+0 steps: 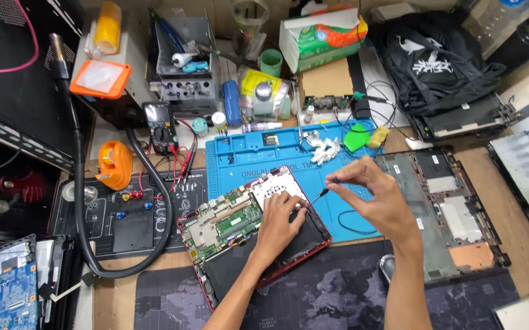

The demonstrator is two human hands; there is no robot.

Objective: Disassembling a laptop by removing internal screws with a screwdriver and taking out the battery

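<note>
An opened red laptop [227, 227] lies tilted across the blue work mat [246, 156] and a dark desk mat, its green circuit board and black battery exposed. My left hand [281, 225] rests flat on its right half, fingers spread over the board. My right hand [368, 194] hovers just to the right and pinches a thin black screwdriver [324, 193], whose tip points down-left at the laptop near my left fingertips.
A detached laptop bottom cover [444, 208] lies to the right. A multimeter [160, 125], an orange tape dispenser [115, 165] and a thick black hose [84, 201] sit to the left. Bottles, a tool rack, a tissue box [322, 36] and a black bag [441, 61] crowd the back.
</note>
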